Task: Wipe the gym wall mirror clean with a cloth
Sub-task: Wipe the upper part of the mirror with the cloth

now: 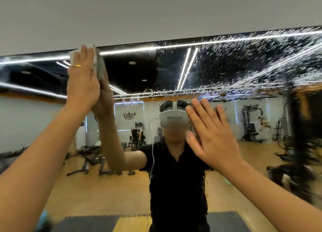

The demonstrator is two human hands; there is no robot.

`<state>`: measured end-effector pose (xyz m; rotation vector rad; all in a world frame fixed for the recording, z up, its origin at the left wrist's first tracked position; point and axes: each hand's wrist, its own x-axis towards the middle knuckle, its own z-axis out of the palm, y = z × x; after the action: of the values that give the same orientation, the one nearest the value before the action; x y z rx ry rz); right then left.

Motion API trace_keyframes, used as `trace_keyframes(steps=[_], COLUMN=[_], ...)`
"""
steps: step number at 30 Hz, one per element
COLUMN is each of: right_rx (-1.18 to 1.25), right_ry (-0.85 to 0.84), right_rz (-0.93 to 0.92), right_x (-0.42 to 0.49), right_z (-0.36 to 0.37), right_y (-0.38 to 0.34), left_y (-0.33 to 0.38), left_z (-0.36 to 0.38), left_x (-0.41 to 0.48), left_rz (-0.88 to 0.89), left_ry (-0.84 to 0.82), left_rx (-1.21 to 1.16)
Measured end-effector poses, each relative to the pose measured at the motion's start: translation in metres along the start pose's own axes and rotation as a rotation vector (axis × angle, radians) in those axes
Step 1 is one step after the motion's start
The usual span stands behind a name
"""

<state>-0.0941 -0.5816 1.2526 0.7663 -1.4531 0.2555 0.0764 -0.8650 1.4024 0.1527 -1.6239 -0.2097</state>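
Left hand [81, 85] pressing crumpled white cloth [93, 55], droplet-speckled glossy mirror [244, 61]

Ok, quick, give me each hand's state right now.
Left hand: open, straight fingers pressing the white cloth on the mirror near its top edge.
Right hand: open, fingers straight, holding nothing, palm toward the mirror.
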Motion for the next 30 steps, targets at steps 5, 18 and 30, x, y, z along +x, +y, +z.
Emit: trace_keyframes(steps=[5,18,30], right_rx=[0.005,0.026,0.021], right_ry=[-0.015,-0.042,-0.007], right_rz=[-0.003,0.003,-0.001], right_x=[0.0,-0.001,0.0], right_z=[-0.002,-0.002,-0.001], right_y=[0.002,0.002,0.001], left_y=[0.069,0.012,-0.044], left_z=[0.038,0.028,-0.018], left_x=[-0.07,-0.047,0.017], left_rz=[0.378,0.123,0.049], left_ry=[-0.165,-0.072,-0.033], left_rx=[-0.023,0.007,0.085])
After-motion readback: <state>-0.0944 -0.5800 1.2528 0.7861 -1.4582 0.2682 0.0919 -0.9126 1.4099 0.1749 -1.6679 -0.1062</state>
